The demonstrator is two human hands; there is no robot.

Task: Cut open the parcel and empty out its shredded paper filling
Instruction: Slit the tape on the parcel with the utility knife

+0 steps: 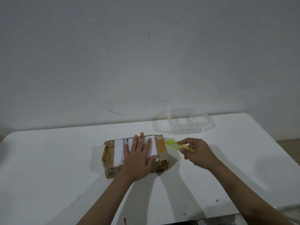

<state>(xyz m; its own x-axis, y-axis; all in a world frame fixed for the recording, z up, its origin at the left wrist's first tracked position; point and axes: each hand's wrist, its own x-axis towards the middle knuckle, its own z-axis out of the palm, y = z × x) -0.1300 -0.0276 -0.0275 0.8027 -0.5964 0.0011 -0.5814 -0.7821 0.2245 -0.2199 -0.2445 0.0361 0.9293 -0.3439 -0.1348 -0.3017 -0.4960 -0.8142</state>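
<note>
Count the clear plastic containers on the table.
1: a clear plastic container sits at the table's far edge, beyond the right hand. None other shows.

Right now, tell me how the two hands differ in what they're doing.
The left hand lies flat with straight, spread fingers on top of the parcel; the right hand curls its fingers around the yellow-green cutter. The left rests on the box, the right is beside it over the table. Both are bare and reach forward.
</note>
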